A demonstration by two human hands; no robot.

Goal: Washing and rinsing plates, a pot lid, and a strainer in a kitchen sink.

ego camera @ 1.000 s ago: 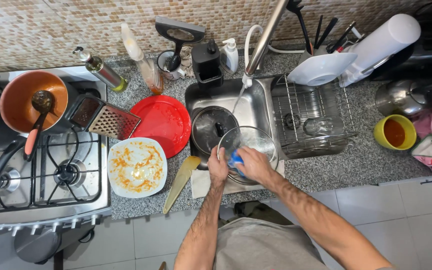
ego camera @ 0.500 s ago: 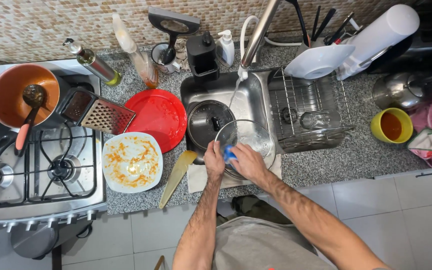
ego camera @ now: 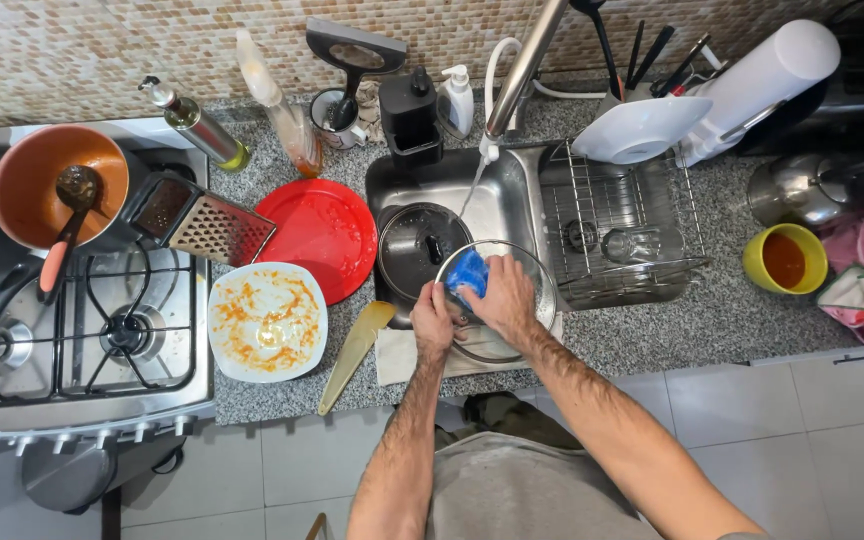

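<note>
A clear glass bowl point(ego camera: 532, 275) is held over the front of the steel sink point(ego camera: 447, 180). My left hand point(ego camera: 432, 322) grips its near rim. My right hand point(ego camera: 504, 300) is inside the bowl, pressing a blue sponge point(ego camera: 467, 270) against the glass. Water runs from the tap point(ego camera: 522, 65) down toward the bowl. A dark pot lid point(ego camera: 417, 250) lies in the sink to the left of the bowl.
Left of the sink lie a red plate point(ego camera: 324, 230), a sauce-smeared white plate point(ego camera: 267, 322), a grater point(ego camera: 214, 225) and a wooden spatula point(ego camera: 352, 350). A dish rack point(ego camera: 617, 230) stands at the right, a yellow cup point(ego camera: 778, 258) beyond it. Pans sit on the stove point(ego camera: 72, 330).
My right hand has slid the blue sponge up along the inside of the bowl. The bowl stays over the sink in my left hand.
</note>
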